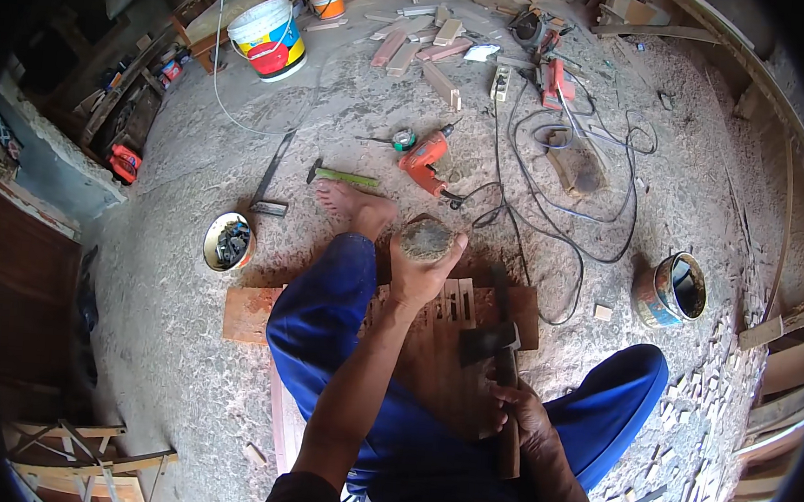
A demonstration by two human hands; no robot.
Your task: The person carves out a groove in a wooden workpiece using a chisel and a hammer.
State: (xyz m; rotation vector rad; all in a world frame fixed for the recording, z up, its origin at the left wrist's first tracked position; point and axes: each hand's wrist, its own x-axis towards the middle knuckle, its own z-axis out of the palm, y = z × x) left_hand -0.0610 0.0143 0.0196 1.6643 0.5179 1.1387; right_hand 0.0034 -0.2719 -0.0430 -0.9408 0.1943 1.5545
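In front of me, my left hand (419,276) is closed round a worn, roundish block (428,241), brown and grey on top, that looks like wood seen end-on. Lower and to the right, my right hand (523,413) wraps a tool's wooden handle (507,450); a dark, hammer-like head (484,343) sits at its far end. Between my legs lie several wooden strips (459,302) side by side, with slots cut near their far ends. They rest on a reddish-brown board (247,313). My trousered left leg covers part of the board.
A red drill (425,162), a green-handled hammer (346,178) and a square (272,181) lie on the floor ahead. Tins stand left (230,242) and right (674,291). Black cables (562,230) loop at right. Wood offcuts (406,55) and a paint bucket (267,41) are farther off.
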